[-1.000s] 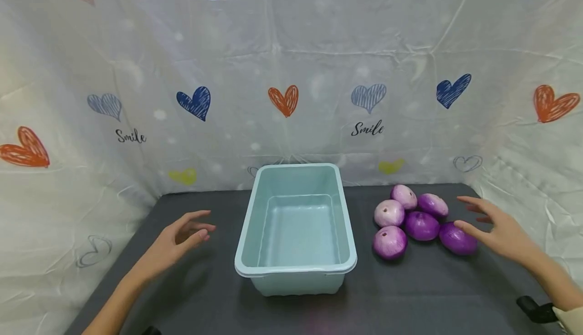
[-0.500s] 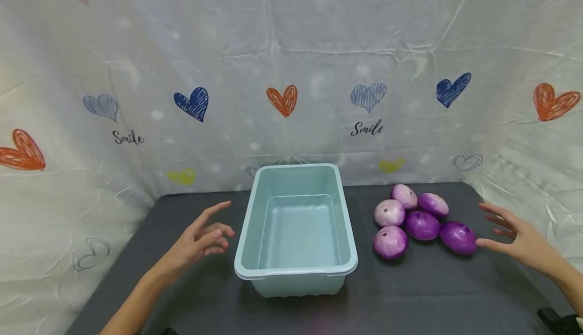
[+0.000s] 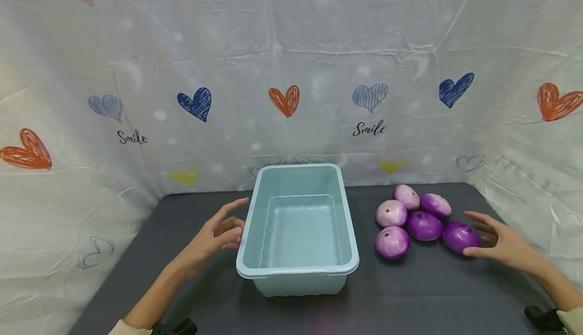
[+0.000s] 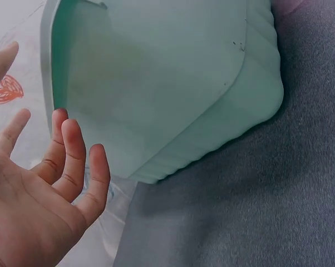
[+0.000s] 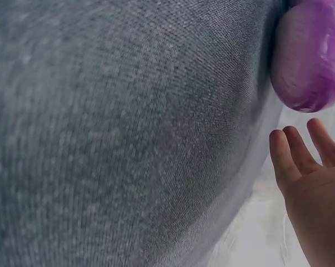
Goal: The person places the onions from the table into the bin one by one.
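Observation:
A pale blue-green plastic tub (image 3: 298, 272) stands at the middle of the dark table. My left hand (image 3: 210, 241) is at its left rim, fingers loosely bent and holding nothing. In the left wrist view, that hand (image 4: 42, 206) shows its palm beside the wall of the tub (image 4: 151, 83). Over on the right, my right hand (image 3: 505, 244) is spread at the right side of a purple onion (image 3: 460, 237), thumb by its near side. The right wrist view has the fingers of that hand (image 5: 318, 189) relaxed, just short of the onion (image 5: 306, 61).
Several more peeled red onions lie in a cluster between the tub and my right hand, among them a dark purple one (image 3: 424, 226) and a paler one (image 3: 392, 243). A white cloth (image 3: 319, 31) with printed hearts hangs behind the dark table (image 3: 410, 294).
My left hand has moved right, up to the tub's rim. My right hand drew away to the right, then came back left and lower beside the nearest onion. Tub and onions stayed put.

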`<state>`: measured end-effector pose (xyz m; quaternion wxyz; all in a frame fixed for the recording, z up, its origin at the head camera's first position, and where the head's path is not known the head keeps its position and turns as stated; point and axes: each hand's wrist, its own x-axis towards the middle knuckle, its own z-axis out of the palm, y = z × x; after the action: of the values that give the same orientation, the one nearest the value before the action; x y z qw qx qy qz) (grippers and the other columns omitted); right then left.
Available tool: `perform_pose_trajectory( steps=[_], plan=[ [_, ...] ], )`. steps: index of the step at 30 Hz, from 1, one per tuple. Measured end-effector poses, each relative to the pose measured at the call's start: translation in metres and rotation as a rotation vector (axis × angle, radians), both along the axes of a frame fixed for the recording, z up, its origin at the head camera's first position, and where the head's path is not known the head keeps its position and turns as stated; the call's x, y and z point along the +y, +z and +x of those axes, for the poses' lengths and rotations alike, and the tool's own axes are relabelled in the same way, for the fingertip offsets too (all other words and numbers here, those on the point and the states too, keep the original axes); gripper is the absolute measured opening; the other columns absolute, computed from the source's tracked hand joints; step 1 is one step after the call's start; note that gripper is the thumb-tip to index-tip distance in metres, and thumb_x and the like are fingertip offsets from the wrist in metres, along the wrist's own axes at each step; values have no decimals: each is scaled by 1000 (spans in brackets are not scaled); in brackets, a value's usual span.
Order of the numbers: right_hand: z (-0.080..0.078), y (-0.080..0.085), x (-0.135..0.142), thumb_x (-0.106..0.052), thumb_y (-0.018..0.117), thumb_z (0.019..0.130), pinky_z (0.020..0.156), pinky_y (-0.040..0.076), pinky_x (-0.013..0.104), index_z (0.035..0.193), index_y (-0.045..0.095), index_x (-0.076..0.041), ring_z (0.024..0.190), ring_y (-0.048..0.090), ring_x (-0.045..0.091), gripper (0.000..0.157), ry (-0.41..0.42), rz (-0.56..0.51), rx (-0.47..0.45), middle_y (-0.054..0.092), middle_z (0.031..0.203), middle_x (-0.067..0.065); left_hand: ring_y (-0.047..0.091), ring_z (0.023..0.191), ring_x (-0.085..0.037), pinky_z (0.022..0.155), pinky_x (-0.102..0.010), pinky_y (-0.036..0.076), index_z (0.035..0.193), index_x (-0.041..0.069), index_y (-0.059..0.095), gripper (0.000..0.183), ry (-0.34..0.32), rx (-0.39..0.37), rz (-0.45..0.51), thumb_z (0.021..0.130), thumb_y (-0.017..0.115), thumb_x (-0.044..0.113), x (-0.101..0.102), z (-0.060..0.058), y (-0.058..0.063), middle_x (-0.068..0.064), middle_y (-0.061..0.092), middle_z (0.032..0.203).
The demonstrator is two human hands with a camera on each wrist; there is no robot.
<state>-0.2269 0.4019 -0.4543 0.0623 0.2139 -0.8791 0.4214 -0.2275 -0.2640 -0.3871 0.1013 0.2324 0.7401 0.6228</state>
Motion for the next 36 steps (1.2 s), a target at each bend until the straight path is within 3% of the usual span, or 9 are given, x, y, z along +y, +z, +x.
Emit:
perform_pose_trajectory(
  steps=[7,15,23,29,36],
  plan=[
    [0,1,-2,-4,83,84,84,50,20,141,50,7,113,51,-9,67,0,12,-18,53,133,-14,62,106,-35,87,-48,53,157,17,38,59,18,41,-52,102,60,9,4,-3,-4,-25,59,120],
    [-1,-1,-3,-1,83,84,80,54,23,136,54,8,107,59,-3,60,30,-9,-27,55,127,-18,63,104,-34,86,-48,50,153,16,46,53,40,90,-100,102,61,11,3,-4,-10,-22,60,115],
    [-1,3,-2,2,82,84,80,54,23,135,54,9,108,59,-2,59,45,-19,-9,57,126,-17,65,100,-34,87,-45,51,151,14,49,53,62,94,-99,101,65,11,6,-5,-7,-21,60,113],
    [2,11,1,5,80,84,81,52,20,136,53,10,108,58,-4,59,-7,-49,13,55,127,-19,64,99,-33,86,-43,51,150,11,50,51,78,98,-100,101,65,11,7,-5,-7,-21,60,112],
    [-1,30,-4,-2,80,88,80,52,18,140,49,8,107,57,-5,62,-74,-55,12,52,128,-15,62,101,-33,87,-46,49,149,10,52,50,103,112,-105,101,65,12,8,-6,-7,-20,61,112]
  ],
)
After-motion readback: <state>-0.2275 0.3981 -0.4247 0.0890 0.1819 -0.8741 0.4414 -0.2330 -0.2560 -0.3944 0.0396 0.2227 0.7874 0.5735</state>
